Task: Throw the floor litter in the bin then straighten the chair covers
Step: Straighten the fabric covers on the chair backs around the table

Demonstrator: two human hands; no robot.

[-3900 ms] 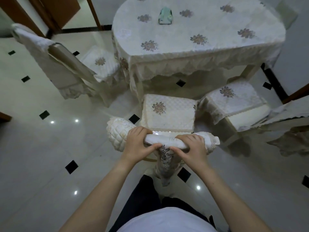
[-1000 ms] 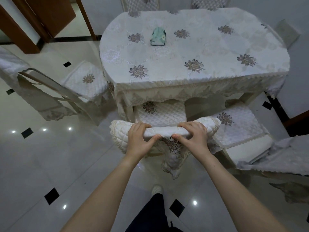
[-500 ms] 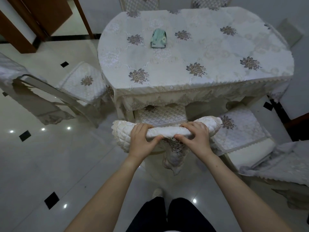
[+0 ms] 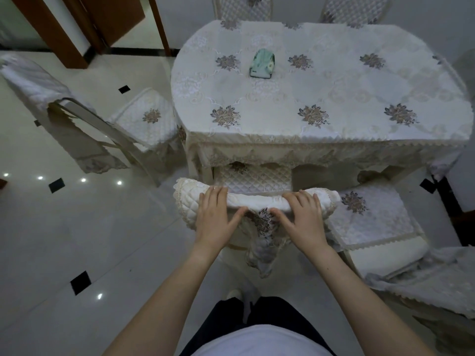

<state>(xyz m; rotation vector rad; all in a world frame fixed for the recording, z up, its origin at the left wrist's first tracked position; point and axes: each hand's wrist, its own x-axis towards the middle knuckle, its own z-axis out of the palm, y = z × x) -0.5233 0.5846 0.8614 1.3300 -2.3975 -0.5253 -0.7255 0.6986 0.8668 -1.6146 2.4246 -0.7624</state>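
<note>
Left hand (image 4: 214, 219): our fingers (image 4: 217, 195) lay straight, pressing the quilted chair-back cover (image 4: 257, 200).
Right hand (image 4: 305, 222): our fingers lay flat on it too.

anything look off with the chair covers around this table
Yes. The left chair's back cover hangs off behind, leaving its frame bare. At lower right, another chair's cover lies crumpled and slumped. The near chair's cover looks bunched on the top rail.
</note>
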